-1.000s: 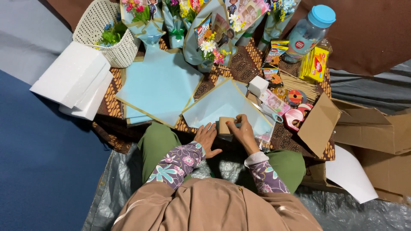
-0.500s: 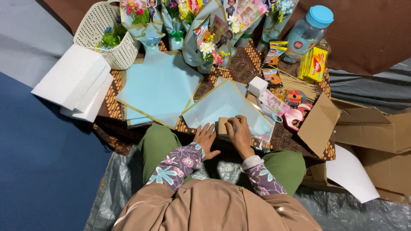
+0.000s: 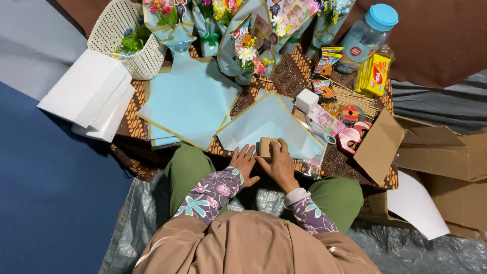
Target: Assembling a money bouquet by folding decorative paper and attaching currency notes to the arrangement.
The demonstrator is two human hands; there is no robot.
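My right hand (image 3: 280, 165) curls over a small tan cardboard block (image 3: 266, 147), fingers closed around its right side and top. My left hand (image 3: 244, 161) lies flat and open just beside it, fingertips touching the block's left edge and gripping nothing. The block sits at the near corner of a pale blue wrapping sheet with a gold border (image 3: 269, 124), which lies on a brown patterned cloth (image 3: 289, 76) spread in front of my knees. A second, larger pale blue sheet (image 3: 190, 99) lies to the left, overlapping the first. Beyond them stand wrapped flower bouquets (image 3: 243, 45). A white woven basket (image 3: 127, 48) sits at the far left, beside stacked white foam slabs (image 3: 89, 94). To the right rest a red tape dispenser (image 3: 350, 138) and an open cardboard box (image 3: 380, 147).
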